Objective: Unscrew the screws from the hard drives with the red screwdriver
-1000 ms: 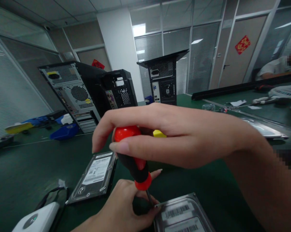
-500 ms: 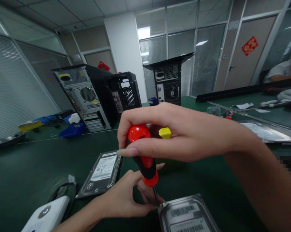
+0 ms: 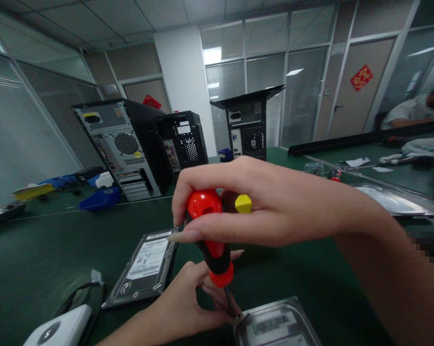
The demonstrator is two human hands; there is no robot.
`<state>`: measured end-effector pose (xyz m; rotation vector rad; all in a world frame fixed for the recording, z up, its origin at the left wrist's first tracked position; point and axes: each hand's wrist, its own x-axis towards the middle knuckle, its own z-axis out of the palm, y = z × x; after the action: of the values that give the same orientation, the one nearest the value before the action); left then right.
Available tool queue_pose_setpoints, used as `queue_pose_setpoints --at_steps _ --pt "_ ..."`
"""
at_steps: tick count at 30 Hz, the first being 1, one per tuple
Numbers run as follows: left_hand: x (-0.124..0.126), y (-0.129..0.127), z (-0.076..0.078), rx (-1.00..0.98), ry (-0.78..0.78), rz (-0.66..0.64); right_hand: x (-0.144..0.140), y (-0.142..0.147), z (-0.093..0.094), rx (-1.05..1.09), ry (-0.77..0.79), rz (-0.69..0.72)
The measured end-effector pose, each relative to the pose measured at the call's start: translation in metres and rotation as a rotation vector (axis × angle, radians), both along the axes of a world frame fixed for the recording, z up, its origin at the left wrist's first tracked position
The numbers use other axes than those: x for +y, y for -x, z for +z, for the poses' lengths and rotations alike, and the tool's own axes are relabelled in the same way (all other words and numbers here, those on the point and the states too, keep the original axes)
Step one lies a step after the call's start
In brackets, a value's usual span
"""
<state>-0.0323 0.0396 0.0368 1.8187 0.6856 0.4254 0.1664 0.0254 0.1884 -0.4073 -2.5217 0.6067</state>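
Observation:
My right hand (image 3: 260, 202) is wrapped round the red and black handle of a screwdriver (image 3: 217, 254), which is tilted with its shaft pointing down. The screwdriver's tip meets the left corner of a silver hard drive (image 3: 274, 324) at the bottom edge of the view. My left hand (image 3: 191, 298) is closed there, thumb and fingers pinched around the tip and that corner. Exactly what those fingers grip is hidden. A yellow faceted piece (image 3: 243, 203) shows through the gap in my right hand; whether I hold it is unclear.
Another hard drive (image 3: 145, 266) lies left of my hands, near a white device (image 3: 60, 329) with a dark strap. Computer cases (image 3: 130, 149) stand behind, with a blue tray (image 3: 100, 199) beside them. More parts lie right, including a silver drive (image 3: 393, 199). A person (image 3: 411, 113) sits far right.
The view has shifted slightly, so the table things sit a little lower and further left. Both hands keep the same hold, with the screwdriver's tip still at the drive's corner.

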Motion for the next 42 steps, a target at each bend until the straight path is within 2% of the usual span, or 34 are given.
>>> queue_pose_setpoints --at_steps 9,17,22,29,34,42 --pt "0.000 0.006 -0.011 -0.009 -0.123 0.021 0.000 0.002 0.001 -0.008 -0.024 -0.037" --pt "0.004 0.006 -0.006 -0.019 -0.002 -0.014 0.000 0.002 -0.001 -0.017 -0.047 -0.064" --pt "0.007 0.008 -0.009 -0.005 0.016 -0.039 0.002 0.004 -0.002 -0.040 -0.060 -0.071" --pt "0.008 0.006 -0.008 0.023 -0.165 -0.076 -0.001 0.005 0.001 -0.057 -0.196 -0.148" --pt "0.007 0.007 -0.009 0.026 -0.191 -0.085 -0.002 0.004 0.003 -0.057 -0.160 -0.190" --pt "0.010 0.008 -0.007 -0.066 -0.298 -0.117 -0.010 -0.004 0.004 -0.022 -0.321 -0.256"
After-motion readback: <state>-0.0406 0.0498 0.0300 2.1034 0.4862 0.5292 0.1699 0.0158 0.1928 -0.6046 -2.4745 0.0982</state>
